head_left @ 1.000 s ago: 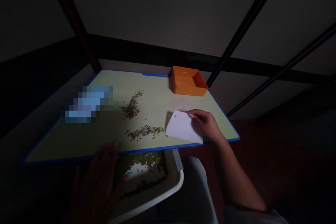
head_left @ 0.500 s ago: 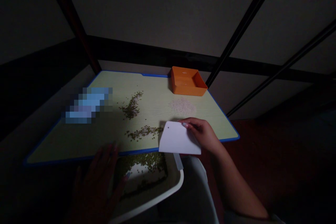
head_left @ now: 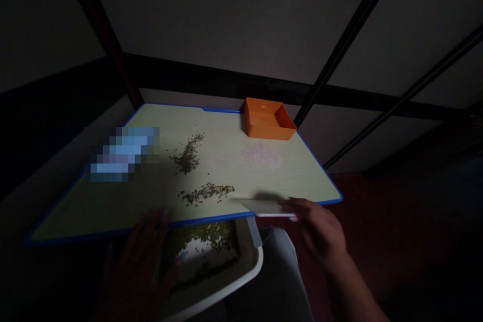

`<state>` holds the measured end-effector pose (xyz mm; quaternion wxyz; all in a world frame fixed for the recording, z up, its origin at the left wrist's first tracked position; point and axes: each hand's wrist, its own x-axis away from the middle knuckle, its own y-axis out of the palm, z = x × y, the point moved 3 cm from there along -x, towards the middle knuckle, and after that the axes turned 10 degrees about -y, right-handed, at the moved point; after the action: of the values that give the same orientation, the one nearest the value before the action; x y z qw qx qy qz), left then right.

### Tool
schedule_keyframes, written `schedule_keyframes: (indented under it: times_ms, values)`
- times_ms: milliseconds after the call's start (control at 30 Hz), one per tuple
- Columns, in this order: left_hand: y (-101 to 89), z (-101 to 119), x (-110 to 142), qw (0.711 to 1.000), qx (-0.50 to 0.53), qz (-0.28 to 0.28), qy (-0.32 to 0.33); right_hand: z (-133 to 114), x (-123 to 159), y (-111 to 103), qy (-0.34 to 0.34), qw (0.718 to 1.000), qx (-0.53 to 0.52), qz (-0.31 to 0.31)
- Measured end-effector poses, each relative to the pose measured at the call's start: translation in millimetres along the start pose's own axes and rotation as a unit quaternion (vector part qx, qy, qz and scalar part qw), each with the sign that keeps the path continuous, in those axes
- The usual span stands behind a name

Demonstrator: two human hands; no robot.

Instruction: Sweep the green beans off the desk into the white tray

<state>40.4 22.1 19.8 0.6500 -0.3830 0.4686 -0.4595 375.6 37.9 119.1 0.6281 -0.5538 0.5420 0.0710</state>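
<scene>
My right hand (head_left: 322,229) grips a white plastic scraper (head_left: 266,207) at its right end. The scraper is tilted nearly flat over the table's front edge and looks slightly blurred. In deep shadow, my left hand (head_left: 138,256) lies with its fingers apart at the table's front edge, beside a white tub (head_left: 257,256). Small green-brown grains (head_left: 217,235) line the bottom of that tub. On the table (head_left: 143,201) lie two patches of similar grains, one near the front (head_left: 207,192) and one farther back (head_left: 188,153). A pale, rice-like pile (head_left: 262,155) sits to their right.
An orange open box (head_left: 269,131) stands at the table's back right corner. At the left is a pixelated bright rectangular object (head_left: 126,153). The table has a raised blue rim (head_left: 211,220), and a panelled wall rises behind it. My knee (head_left: 279,246) is below, right of the tub.
The scraper came toward me to the table's front edge, then tipped flatter as my right hand moved right and down. The pale pile is now fully uncovered. My left hand barely moved.
</scene>
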Motion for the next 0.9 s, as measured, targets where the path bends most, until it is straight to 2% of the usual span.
schedule_keyframes:
  times_ms: [67,167,333,500,900]
  values:
    - [-0.7,1,0,1.0,0.003,-0.002,-0.001,-8,9,9,-0.052,0.998,0.006,-0.028]
    - [0.5,-1,-1,1.0,0.0,0.0,-0.002,-15,18,21,-0.078,0.996,0.016,-0.041]
    - [8.7,-14,-3,0.999,-0.019,-0.011,0.027,-18,21,28,-0.078,0.995,0.057,-0.024]
    - [12.8,-21,-5,0.999,-0.026,-0.016,0.019,-13,19,28,-0.066,0.995,0.068,-0.017]
    - [8.6,-13,-3,1.0,-0.015,-0.012,0.017,-11,20,35,-0.072,0.993,0.094,-0.015]
